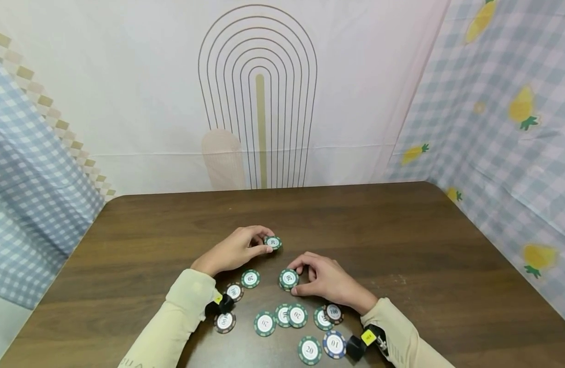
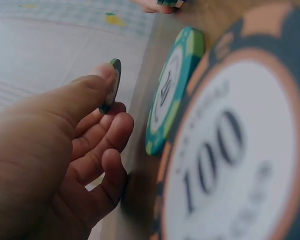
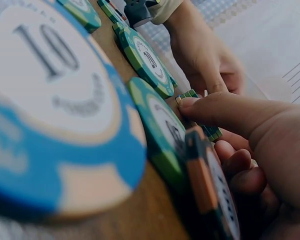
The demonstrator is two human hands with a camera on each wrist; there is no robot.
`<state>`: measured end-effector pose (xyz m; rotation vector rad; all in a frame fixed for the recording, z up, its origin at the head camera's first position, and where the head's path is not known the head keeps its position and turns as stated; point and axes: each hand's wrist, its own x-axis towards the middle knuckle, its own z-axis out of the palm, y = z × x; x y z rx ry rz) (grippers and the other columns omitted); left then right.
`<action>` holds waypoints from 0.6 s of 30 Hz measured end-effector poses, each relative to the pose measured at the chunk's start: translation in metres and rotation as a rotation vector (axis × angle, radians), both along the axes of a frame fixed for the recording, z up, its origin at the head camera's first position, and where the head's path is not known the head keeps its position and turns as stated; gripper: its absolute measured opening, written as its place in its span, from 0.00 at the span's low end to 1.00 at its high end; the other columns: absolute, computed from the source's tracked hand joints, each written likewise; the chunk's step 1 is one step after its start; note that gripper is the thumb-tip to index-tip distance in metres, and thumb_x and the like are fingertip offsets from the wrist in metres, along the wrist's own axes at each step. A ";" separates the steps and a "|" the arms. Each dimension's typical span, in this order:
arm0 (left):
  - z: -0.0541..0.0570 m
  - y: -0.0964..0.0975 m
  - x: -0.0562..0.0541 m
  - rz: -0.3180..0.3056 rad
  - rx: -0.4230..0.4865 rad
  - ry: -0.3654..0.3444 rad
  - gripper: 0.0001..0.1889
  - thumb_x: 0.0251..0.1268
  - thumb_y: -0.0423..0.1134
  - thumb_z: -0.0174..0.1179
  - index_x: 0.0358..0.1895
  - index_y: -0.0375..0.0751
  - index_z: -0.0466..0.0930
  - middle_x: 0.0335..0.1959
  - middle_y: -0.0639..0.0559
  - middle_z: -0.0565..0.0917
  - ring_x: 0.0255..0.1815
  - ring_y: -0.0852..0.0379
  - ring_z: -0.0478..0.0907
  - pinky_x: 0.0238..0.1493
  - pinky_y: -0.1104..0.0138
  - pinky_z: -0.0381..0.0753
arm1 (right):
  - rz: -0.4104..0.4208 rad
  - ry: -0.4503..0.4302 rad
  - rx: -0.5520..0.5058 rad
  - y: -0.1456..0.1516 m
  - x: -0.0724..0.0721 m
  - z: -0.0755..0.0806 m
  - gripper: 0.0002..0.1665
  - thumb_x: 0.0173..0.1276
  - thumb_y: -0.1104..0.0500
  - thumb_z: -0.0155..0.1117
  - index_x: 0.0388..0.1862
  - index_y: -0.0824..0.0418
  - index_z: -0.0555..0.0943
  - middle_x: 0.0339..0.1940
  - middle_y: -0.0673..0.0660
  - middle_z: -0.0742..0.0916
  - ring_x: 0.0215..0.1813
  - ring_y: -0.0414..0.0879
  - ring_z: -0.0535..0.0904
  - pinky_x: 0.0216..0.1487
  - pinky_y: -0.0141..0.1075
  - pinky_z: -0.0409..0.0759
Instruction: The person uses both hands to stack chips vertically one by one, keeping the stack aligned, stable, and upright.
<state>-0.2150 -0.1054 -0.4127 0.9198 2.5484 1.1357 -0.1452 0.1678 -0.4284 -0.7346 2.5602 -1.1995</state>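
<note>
My left hand [image 1: 240, 249] pinches a green-edged poker chip [image 1: 273, 243] between thumb and fingers; the left wrist view shows that chip [image 2: 116, 82] nearly edge-on, tilted up. Closer to me on the right, my right hand [image 1: 327, 278] grips a small stack of green chips [image 1: 289, 278] by its sides, thumb at the near edge. In the right wrist view the stack's striped edges [image 3: 211, 132] show beside the thumb. A single green 20 chip [image 1: 250, 278] lies flat between the two hands, below the left one.
Two black-and-orange 100 chips [image 1: 234, 292] lie beside the left wrist. Several green chips [image 1: 264, 323] spread in front, some overlapping. Near the right wrist, another 100 chip [image 1: 334, 314] rests partly on a green one, close to a blue 10 chip [image 1: 334, 344]. The brown table [image 1: 139, 245] meets cloth-covered walls.
</note>
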 end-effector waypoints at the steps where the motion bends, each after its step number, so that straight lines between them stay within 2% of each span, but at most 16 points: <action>1: 0.000 -0.001 0.000 0.007 0.009 -0.012 0.18 0.78 0.43 0.64 0.63 0.40 0.80 0.46 0.55 0.86 0.45 0.61 0.82 0.50 0.63 0.81 | 0.000 0.003 -0.001 0.000 0.000 0.000 0.21 0.63 0.47 0.81 0.52 0.46 0.85 0.42 0.45 0.81 0.28 0.37 0.70 0.31 0.32 0.70; 9: -0.006 -0.003 -0.003 0.020 0.082 -0.049 0.18 0.78 0.44 0.64 0.64 0.45 0.81 0.47 0.57 0.86 0.47 0.59 0.82 0.49 0.64 0.81 | -0.014 -0.001 0.001 0.003 0.000 0.000 0.21 0.63 0.47 0.81 0.52 0.46 0.85 0.43 0.47 0.81 0.28 0.39 0.70 0.31 0.33 0.69; 18: -0.013 -0.009 -0.002 -0.015 0.186 -0.093 0.17 0.79 0.43 0.62 0.66 0.45 0.80 0.49 0.55 0.87 0.47 0.55 0.82 0.48 0.65 0.80 | -0.012 -0.002 0.002 0.001 -0.001 0.000 0.21 0.63 0.46 0.81 0.53 0.45 0.85 0.43 0.46 0.82 0.28 0.38 0.71 0.31 0.32 0.70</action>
